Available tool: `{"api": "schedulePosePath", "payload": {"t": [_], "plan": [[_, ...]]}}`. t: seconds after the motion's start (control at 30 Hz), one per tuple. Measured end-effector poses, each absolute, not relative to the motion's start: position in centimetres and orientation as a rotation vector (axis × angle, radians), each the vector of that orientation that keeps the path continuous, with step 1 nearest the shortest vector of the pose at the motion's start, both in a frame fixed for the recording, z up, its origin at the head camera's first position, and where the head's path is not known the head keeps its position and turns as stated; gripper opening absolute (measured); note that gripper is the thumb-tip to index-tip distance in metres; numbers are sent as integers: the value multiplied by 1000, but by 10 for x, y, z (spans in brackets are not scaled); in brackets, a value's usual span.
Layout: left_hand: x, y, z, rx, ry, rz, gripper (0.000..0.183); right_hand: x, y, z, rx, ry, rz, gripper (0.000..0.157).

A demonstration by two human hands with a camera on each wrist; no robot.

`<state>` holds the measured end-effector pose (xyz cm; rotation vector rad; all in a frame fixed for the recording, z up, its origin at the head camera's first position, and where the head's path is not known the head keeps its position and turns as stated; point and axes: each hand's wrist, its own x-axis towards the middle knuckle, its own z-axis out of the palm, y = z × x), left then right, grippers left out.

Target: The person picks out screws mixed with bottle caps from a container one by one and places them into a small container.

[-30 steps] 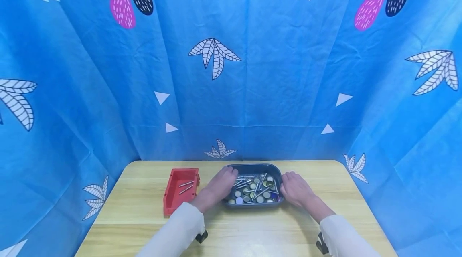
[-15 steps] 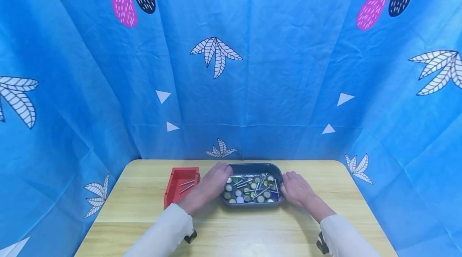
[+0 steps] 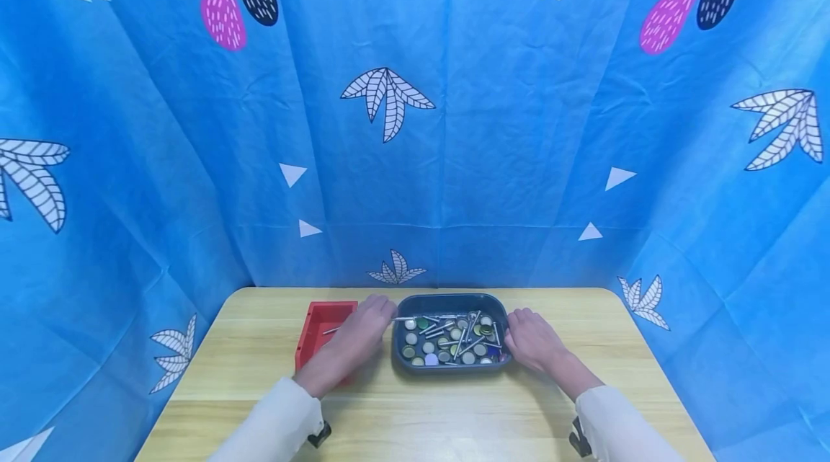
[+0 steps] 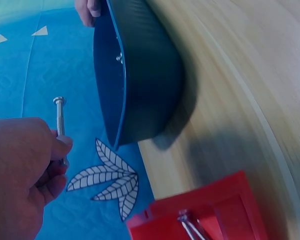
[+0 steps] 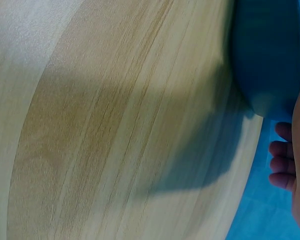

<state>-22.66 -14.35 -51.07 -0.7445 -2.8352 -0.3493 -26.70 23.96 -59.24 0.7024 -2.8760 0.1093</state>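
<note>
My left hand (image 3: 358,332) pinches a silver bolt (image 4: 60,117) between thumb and fingers, its head pointing away from the hand. In the head view the hand hangs between the dark tray (image 3: 454,370) and the red bin (image 3: 322,312), covering part of the bin. Several bolts lie loose in the tray among many bottle caps (image 3: 468,358). At the tray's right end, my right hand (image 3: 533,341) grips the rim with curled fingers; its thumb is hidden in the right wrist view. Inside the red bin, the left wrist view shows bolts (image 4: 192,227) lying together.
Both containers stand on a wooden table (image 3: 447,419), the bin to the left of the tray. A blue patterned curtain (image 3: 441,159) rises behind the table and along its sides.
My left hand has drawn leftward out of the tray with the bolt, over toward the red bin. The right hand has stayed at the tray's right rim.
</note>
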Motion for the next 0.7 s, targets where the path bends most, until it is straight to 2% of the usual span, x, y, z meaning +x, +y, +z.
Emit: {"api": "schedulePosePath", "payload": {"t": [0.23,0.53,0.7], "plan": [[-226,-162,-512,-699,-2796,-320,34,-266,239,-590,710,-2883,91,17],[-222,-183,-517,-595,-2817,-271,49,-265,238,-588,701,-2896,140,17],[-223,-194,-521,-599,-2786,-221,45,-265,238,-588,699,-2908,149,17]]}}
